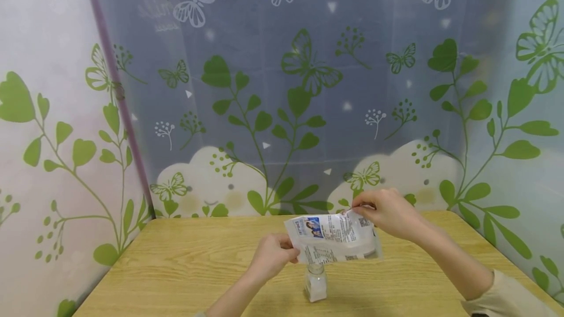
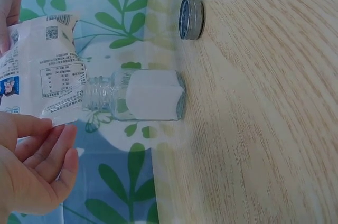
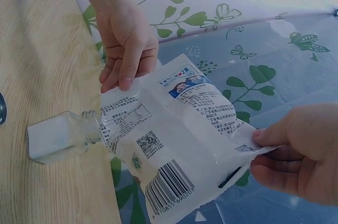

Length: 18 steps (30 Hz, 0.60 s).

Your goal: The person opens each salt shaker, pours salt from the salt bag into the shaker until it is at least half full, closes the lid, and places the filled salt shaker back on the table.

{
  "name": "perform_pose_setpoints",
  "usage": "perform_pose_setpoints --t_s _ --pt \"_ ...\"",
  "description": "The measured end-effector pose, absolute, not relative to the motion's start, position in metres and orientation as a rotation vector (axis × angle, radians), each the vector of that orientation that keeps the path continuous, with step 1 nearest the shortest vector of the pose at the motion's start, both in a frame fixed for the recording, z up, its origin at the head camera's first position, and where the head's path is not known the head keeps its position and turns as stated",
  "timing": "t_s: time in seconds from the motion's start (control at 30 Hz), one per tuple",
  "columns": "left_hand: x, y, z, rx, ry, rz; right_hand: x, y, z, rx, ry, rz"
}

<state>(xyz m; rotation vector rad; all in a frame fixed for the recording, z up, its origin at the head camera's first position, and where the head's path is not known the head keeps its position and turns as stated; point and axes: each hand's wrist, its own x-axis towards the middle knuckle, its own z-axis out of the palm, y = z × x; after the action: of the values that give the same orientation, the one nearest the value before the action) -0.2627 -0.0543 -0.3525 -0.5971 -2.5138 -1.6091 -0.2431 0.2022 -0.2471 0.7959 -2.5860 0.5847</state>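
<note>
A white printed plastic bag with a barcode is tilted over a small clear glass jar. Its lower corner meets the threaded mouth of the jar, which stands upright on the table. Fine white contents fill much of the jar; whether any are flowing is hidden. My left hand pinches the bag's edge close to the jar mouth, between thumb and fingers. At the opposite, raised end, my right hand pinches a corner of the bag.
A silver metal screw lid lies on the wooden table beside the jar. Behind the table hangs a blue cloth with leaves and butterflies, and patterned cloth panels flank both sides.
</note>
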Motion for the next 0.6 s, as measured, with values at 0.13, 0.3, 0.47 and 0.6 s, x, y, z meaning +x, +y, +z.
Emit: perform_pose_setpoints --t_s 0.13,0.3,0.47,0.6 --pt "-0.264 -0.0544 -0.3533 -0.602 -2.518 -1.586 -0.2431 0.2022 -0.2475 0.794 -2.589 0.59" --pt "-0.264 -0.054 -0.3528 -0.62 -2.516 -1.553 -0.2427 0.2018 -0.2467 0.814 -2.576 0.584" --pt "-0.263 -0.0541 -0.3524 -0.641 -2.502 -1.547 -0.2427 0.2012 -0.2456 0.81 -2.573 0.582" --pt "-0.2636 -0.0542 -0.3531 -0.639 -2.506 -1.55 -0.2431 0.2011 -0.2464 0.804 -2.576 0.583"
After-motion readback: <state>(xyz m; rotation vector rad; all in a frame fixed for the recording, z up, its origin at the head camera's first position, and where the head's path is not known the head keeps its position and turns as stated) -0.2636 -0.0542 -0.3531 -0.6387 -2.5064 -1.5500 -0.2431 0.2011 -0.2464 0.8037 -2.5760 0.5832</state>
